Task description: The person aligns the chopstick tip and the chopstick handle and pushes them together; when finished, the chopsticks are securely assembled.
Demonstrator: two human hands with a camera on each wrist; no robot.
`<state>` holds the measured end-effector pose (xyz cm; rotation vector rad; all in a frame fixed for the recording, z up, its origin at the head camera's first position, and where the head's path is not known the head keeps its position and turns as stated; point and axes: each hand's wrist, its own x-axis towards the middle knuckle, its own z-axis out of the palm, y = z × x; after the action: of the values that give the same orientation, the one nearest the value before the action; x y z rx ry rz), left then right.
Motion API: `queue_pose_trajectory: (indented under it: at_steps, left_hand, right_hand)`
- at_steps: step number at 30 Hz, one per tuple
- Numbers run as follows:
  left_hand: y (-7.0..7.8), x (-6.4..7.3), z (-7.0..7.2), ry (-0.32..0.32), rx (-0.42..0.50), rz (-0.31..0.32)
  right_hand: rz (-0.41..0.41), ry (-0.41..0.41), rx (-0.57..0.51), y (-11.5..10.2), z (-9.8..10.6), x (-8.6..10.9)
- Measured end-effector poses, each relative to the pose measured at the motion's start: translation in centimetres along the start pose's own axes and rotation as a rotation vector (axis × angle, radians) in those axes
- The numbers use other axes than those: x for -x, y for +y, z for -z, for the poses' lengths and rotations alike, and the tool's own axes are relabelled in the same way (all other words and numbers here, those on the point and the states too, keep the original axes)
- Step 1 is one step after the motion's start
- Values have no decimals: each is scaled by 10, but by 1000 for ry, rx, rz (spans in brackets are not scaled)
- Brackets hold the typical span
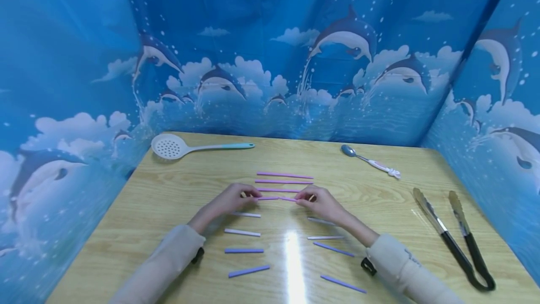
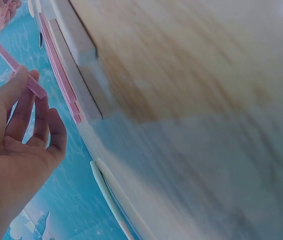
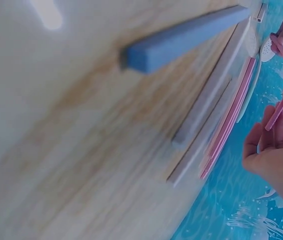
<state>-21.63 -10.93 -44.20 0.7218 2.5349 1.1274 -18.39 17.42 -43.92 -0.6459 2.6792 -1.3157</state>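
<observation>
In the head view, a pink bent stick [image 1: 267, 198] is held above the desk [image 1: 190, 172] between both hands. Its left end is pinched by the fingers of the left hand [image 1: 233, 198], its right end by those of the right hand [image 1: 325, 203]. Three straight pink sticks [image 1: 284, 182] are laid just beyond the bent stick. On its near left are placed two pale sticks [image 1: 242, 232] and two purple sticks [image 1: 243, 250]; two more of each are placed on its near right. A skimmer [image 1: 202, 148] is laid beyond it to the left, a spoon [image 1: 367, 161] beyond it to the right; tongs [image 1: 447, 237] are spread well to its right. A dolphin-printed curtain [image 1: 253, 13] is hung behind it all.

In the left wrist view, the bent stick is seen kinked near its middle; whether it is broken through cannot be told.

In the right wrist view, its near end is pinched between thumb and fingers. One purple stick is shown large, to the left of the bent stick.
</observation>
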Motion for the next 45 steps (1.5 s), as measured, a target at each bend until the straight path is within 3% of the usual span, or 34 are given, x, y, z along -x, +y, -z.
queue_pose_trajectory:
  at_steps: [11, 21, 36, 45]
  left_hand:
    - [-2, 0, 0, -8, -21, -57]
    - [0, 1, -3, -17, 17, -38]
    - [2, 2, -5, 42, 24, -91]
    - [12, 1, -5, 71, 14, -115]
  right_hand:
    - [6, -15, 20, 2, 0, 1]
    - [-9, -22, 35, 0, 2, 2]
    - [46, 10, -39, -3, -1, 5]
    - [80, 51, -38, -9, 7, 4]
